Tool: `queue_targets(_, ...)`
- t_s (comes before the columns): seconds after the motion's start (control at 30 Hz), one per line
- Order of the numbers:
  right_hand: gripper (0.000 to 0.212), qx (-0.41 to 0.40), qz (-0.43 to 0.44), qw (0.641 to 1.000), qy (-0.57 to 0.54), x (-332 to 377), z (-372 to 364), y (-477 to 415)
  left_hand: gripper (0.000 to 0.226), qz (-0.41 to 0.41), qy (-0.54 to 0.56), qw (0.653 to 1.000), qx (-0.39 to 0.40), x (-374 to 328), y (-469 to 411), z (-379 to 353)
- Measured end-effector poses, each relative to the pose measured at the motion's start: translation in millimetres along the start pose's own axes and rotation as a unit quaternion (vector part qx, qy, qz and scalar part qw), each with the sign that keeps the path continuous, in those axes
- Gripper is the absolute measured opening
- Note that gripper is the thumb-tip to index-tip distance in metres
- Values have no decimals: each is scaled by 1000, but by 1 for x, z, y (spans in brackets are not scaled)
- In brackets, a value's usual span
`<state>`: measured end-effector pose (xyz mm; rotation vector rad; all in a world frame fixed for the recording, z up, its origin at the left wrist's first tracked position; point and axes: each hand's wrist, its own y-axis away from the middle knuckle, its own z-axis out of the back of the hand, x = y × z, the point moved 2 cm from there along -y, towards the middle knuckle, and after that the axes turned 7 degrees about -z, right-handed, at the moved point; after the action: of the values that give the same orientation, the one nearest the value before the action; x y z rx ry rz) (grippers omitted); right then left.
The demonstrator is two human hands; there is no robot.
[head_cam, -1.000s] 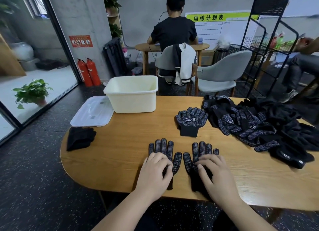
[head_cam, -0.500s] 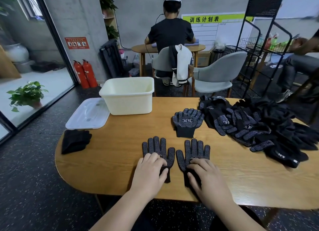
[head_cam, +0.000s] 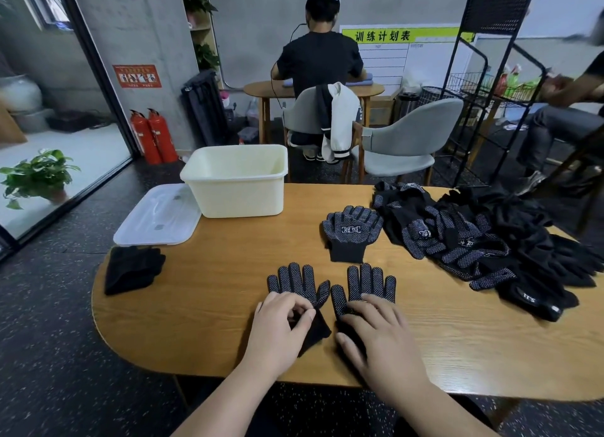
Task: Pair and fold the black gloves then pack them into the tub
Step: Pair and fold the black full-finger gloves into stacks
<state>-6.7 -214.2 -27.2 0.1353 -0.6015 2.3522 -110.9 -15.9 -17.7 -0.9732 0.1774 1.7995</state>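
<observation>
The tub (head_cam: 238, 191) sits back left on the table (head_cam: 212, 289). The left hand (head_cam: 281, 325) pinches the cuff of the left glove (head_cam: 299, 281). The right glove (head_cam: 362, 283) lies just beside it, under the right hand (head_cam: 379, 335), whose fingers lie straight. I think it is best to flip one glove onto the other, fingers matching.

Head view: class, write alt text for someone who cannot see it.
The left hand pinches the cuff of the left glove while the right hand rests flat on the right glove, both dotted black, side by side on a wooden table. Beyond are a cream tub and a glove pile.
</observation>
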Motion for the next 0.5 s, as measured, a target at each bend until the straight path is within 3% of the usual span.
queue_targets(0.1,41,-2,0,1000,-23,23,-3,-5,11,-4,29,1000,-6,-1,1,1)
queue_targets(0.4,15,-29,-74,996,-50,39,-3,-14,15,-5,70,997,-35,5,1,4)
queue_targets(0.5,23,-39,-113,991,-62,33,16,-22,12,-34,37,998,-39,6,0,4)
